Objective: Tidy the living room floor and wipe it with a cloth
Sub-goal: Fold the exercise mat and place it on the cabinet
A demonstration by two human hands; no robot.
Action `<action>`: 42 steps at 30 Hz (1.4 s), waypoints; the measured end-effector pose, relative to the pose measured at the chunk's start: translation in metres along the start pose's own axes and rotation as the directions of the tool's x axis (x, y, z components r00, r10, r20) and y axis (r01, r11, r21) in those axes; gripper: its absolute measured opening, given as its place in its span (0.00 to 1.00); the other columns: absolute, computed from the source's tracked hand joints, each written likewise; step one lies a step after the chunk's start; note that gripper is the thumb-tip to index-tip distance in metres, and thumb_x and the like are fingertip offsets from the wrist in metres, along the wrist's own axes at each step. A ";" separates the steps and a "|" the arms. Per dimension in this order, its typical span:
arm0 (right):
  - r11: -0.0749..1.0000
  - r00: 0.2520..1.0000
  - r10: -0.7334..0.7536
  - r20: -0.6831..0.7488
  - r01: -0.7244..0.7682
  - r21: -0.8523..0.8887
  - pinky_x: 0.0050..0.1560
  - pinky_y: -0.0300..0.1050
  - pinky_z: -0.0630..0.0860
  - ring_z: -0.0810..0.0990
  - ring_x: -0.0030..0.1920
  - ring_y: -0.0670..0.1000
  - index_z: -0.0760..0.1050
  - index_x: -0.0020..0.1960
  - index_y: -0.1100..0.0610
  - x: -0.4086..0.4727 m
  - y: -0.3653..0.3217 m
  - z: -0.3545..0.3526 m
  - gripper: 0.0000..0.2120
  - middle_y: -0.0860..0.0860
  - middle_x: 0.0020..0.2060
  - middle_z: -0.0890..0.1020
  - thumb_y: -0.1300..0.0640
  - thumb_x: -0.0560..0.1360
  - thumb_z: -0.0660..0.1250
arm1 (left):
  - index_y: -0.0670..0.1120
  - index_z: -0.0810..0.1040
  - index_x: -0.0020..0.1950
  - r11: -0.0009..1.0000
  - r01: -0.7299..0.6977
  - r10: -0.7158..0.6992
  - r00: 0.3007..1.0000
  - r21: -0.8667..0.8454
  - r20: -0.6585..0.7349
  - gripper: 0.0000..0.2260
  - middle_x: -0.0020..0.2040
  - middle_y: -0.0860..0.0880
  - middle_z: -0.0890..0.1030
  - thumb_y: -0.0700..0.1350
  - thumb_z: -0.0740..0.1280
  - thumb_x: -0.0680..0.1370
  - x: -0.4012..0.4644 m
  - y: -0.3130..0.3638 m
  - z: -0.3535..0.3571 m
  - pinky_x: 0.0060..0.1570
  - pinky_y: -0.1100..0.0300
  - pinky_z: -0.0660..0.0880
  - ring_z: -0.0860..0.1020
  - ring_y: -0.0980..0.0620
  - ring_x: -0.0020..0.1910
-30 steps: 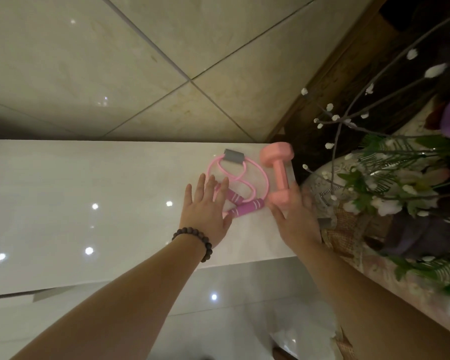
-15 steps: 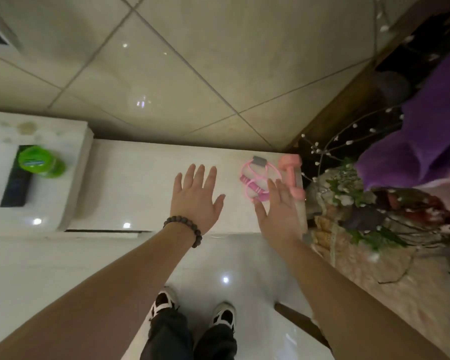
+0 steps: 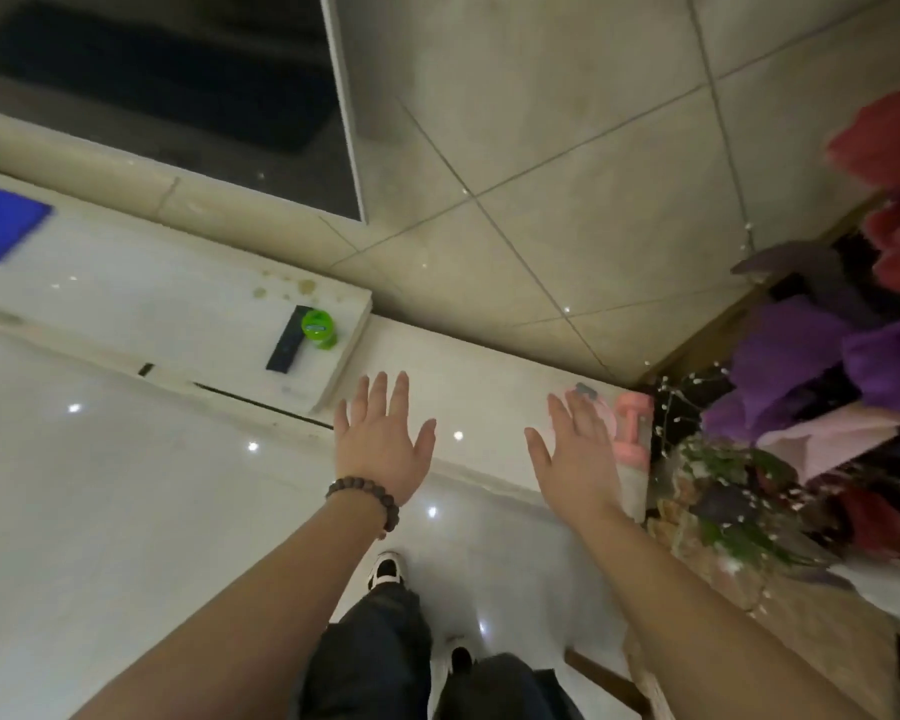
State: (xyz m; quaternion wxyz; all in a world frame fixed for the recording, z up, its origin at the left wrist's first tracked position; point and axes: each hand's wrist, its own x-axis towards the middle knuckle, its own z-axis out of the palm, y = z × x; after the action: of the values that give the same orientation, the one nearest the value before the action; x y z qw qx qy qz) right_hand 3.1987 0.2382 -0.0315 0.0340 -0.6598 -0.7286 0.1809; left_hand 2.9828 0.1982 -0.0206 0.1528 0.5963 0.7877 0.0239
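Observation:
A pink dumbbell (image 3: 631, 426) lies at the right end of a low white ledge (image 3: 479, 387). Beside it is a pink resistance band (image 3: 593, 402) with a grey tab, mostly hidden behind my right hand (image 3: 575, 459). That hand hovers flat with straight fingers, holding nothing. My left hand (image 3: 380, 444), with a bead bracelet on the wrist, is also spread flat and empty over the ledge's front edge. Glossy white floor tiles (image 3: 126, 511) lie below.
A green bottle (image 3: 318, 330) and a dark remote (image 3: 287, 348) sit on a raised white shelf (image 3: 178, 309) at left, with a blue object (image 3: 1, 220) farther left. Artificial flowers in a basket (image 3: 749, 485) crowd the right. My feet (image 3: 385, 571) stand on the tiles.
Both hands have pulled back from the dumbbell and band, which stay on the ledge. The view has risen and swung left, now showing the shelf and a dark screen.

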 end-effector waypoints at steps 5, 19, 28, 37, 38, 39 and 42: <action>0.987 0.986 -0.160 0.052 0.161 -0.016 0.75 0.50 0.49 0.48 0.76 0.54 0.56 0.76 0.55 -0.007 -0.025 -0.014 0.26 0.54 0.76 0.55 0.46 0.81 0.51 | 0.50 0.49 0.78 0.969 0.240 -0.242 0.970 -0.063 -0.029 0.29 0.78 0.47 0.53 0.61 0.48 0.79 -0.052 -0.018 -0.008 0.74 0.45 0.47 0.47 0.47 0.77; 0.730 0.693 -0.659 0.293 0.682 0.030 0.75 0.47 0.47 0.48 0.76 0.53 0.58 0.75 0.56 -0.063 -0.186 0.051 0.25 0.55 0.76 0.55 0.48 0.81 0.53 | 0.49 0.47 0.78 0.659 0.722 -0.746 0.663 -0.208 -0.062 0.30 0.78 0.48 0.53 0.61 0.47 0.79 -0.189 -0.131 -0.010 0.74 0.46 0.47 0.47 0.48 0.77; 0.507 0.447 -0.808 0.383 0.859 0.066 0.75 0.51 0.52 0.52 0.75 0.54 0.58 0.75 0.56 -0.090 -0.335 0.105 0.25 0.56 0.76 0.56 0.48 0.81 0.53 | 0.50 0.49 0.78 0.381 0.868 -0.922 0.381 -0.318 -0.062 0.29 0.78 0.48 0.53 0.61 0.48 0.79 -0.236 -0.249 -0.025 0.74 0.46 0.46 0.47 0.48 0.77; 0.406 0.343 -0.848 0.404 0.911 0.078 0.75 0.49 0.50 0.50 0.76 0.54 0.58 0.75 0.56 -0.089 -0.545 0.178 0.24 0.55 0.76 0.57 0.48 0.81 0.53 | 0.50 0.49 0.78 0.243 0.892 -0.970 0.235 -0.381 -0.068 0.29 0.78 0.48 0.54 0.59 0.49 0.80 -0.233 -0.438 -0.066 0.74 0.45 0.46 0.47 0.48 0.77; 0.409 0.344 -0.848 0.402 0.909 0.084 0.75 0.49 0.50 0.50 0.76 0.54 0.58 0.75 0.56 -0.089 -0.568 0.182 0.24 0.56 0.76 0.57 0.49 0.81 0.53 | 0.50 0.49 0.78 0.239 0.894 -0.971 0.229 -0.379 -0.071 0.29 0.78 0.48 0.54 0.60 0.49 0.80 -0.231 -0.459 -0.075 0.74 0.45 0.46 0.47 0.48 0.77; 0.411 0.346 -0.849 0.400 0.907 0.087 0.75 0.49 0.50 0.50 0.76 0.54 0.59 0.75 0.56 -0.089 -0.590 0.186 0.24 0.56 0.76 0.57 0.49 0.81 0.54 | 0.50 0.50 0.78 0.237 0.896 -0.971 0.224 -0.376 -0.078 0.29 0.78 0.47 0.54 0.60 0.49 0.80 -0.230 -0.481 -0.084 0.74 0.45 0.47 0.48 0.47 0.77; 0.412 0.344 -0.850 0.400 0.906 0.095 0.75 0.49 0.50 0.49 0.76 0.53 0.59 0.75 0.56 -0.085 -0.651 0.196 0.24 0.55 0.76 0.56 0.49 0.81 0.54 | 0.50 0.51 0.77 0.226 0.896 -0.974 0.205 -0.382 -0.097 0.29 0.78 0.47 0.54 0.60 0.50 0.80 -0.220 -0.540 -0.112 0.74 0.45 0.48 0.48 0.47 0.77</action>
State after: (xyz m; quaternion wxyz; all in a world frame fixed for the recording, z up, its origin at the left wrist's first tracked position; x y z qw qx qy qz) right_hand 2.5356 0.0711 0.0029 -0.0663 -0.1138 -0.9693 0.2075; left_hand 2.5025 -0.1494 0.0142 0.0784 -0.0457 0.9891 0.1163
